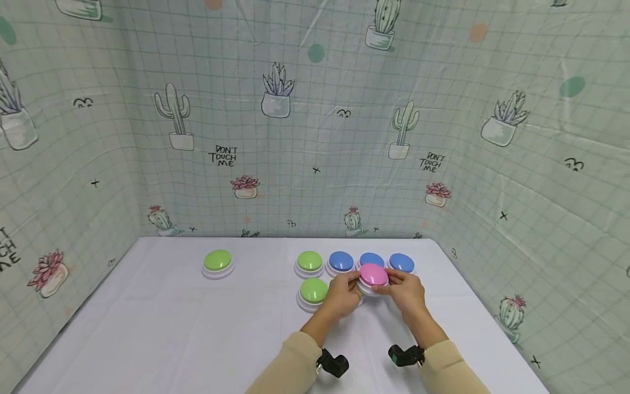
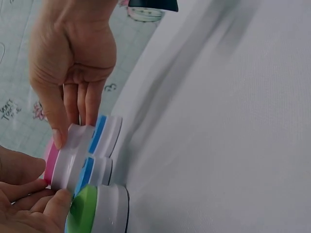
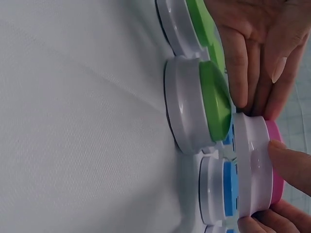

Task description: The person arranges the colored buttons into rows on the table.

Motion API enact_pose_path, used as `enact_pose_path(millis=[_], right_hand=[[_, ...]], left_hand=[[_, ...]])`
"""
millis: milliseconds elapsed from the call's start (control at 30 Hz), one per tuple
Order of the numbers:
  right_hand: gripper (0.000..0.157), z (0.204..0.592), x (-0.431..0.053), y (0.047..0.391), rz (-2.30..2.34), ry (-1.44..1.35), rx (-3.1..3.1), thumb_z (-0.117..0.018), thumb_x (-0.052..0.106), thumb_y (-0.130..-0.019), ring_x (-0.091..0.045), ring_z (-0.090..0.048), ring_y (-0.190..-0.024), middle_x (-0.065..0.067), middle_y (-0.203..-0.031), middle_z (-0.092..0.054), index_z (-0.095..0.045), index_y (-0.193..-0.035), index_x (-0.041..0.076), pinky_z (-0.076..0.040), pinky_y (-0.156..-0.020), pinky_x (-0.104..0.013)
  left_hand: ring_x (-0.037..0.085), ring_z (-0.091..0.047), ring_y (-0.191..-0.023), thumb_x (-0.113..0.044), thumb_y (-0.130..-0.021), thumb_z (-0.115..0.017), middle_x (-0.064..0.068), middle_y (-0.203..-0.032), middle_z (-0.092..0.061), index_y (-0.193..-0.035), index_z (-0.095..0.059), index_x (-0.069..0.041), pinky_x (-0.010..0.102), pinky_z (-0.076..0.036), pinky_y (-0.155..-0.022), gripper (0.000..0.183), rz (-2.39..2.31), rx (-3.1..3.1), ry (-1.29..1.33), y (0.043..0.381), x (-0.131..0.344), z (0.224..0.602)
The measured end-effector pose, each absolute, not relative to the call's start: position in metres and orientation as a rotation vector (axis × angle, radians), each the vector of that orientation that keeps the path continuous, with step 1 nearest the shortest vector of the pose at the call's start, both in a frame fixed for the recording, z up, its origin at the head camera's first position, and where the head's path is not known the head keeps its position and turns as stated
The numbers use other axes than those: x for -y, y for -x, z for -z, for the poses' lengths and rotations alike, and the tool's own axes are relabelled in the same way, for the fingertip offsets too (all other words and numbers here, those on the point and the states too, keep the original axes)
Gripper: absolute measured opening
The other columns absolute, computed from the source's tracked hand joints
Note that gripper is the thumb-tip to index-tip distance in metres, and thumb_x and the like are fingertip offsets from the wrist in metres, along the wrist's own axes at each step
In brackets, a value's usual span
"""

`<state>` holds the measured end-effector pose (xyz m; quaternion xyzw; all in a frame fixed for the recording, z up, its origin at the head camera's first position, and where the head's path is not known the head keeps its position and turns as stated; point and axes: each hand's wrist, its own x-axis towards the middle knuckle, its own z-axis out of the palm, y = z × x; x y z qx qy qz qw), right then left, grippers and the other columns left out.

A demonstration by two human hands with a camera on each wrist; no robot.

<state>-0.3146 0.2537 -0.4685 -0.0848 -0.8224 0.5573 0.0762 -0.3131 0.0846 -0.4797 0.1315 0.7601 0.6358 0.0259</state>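
A pink push button [image 1: 373, 274] with a white round base is held up between both hands, tilted, over the row of buttons. My left hand [image 1: 343, 295] grips its left side, and my right hand [image 1: 406, 293] holds the right side with the thumb at the front. In the right wrist view the pink button's base [image 3: 252, 165] stands above a green button [image 3: 216, 102] on the table. That green one is mostly hidden by my left hand in the head view. Blue buttons [image 1: 371, 259] sit just behind the pink one.
More green buttons [image 1: 313, 291] stand left of my left hand, one [image 1: 309, 261] behind another. A lone green button [image 1: 217, 260] sits at the back left of the white table [image 1: 162, 323]. Further blue buttons [image 1: 341, 261] line the back. Cactus-print cloth [image 1: 315, 137] walls the table.
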Motion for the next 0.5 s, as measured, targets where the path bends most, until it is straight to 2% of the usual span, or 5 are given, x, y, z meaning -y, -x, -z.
enact_pose_path(millis=[133,400,500], right_hand=[[0.066,0.469,-0.259,0.314,-1.679,0.272,2.452,-0.087,0.000,-0.082,-0.042,-0.053,-0.139,-0.030,-0.140,-0.060,-0.059,-0.141,-0.010,-0.042,-0.118,-0.053],[0.067,0.471,-0.272,0.311,-1.704,0.306,2.464,-0.086,0.000,-0.083,-0.043,-0.049,-0.142,-0.030,-0.143,-0.057,-0.057,-0.143,-0.010,-0.037,-0.121,-0.055],[0.067,0.474,-0.278,0.310,-1.714,0.302,2.466,-0.086,-0.001,-0.083,-0.043,-0.049,-0.142,-0.030,-0.143,-0.057,-0.057,-0.143,-0.010,-0.037,-0.122,-0.055]], left_hand=[[0.038,-0.047,-0.145,0.018,-0.083,-0.053,0.028,-0.153,-0.050,-0.145,-0.050,0.016,0.036,-0.044,-0.116,0.062,-1.969,-2.343,-0.449,0.311,-0.092,0.479],[0.037,-0.048,-0.144,0.018,-0.080,-0.049,0.027,-0.152,-0.052,-0.144,-0.051,0.016,0.037,-0.045,-0.115,0.064,-1.884,-2.418,-0.451,0.307,-0.105,0.479],[0.032,-0.050,-0.143,0.017,-0.078,-0.050,0.028,-0.154,-0.050,-0.145,-0.050,0.016,0.033,-0.049,-0.113,0.067,-1.848,-2.437,-0.489,0.305,-0.110,0.478]])
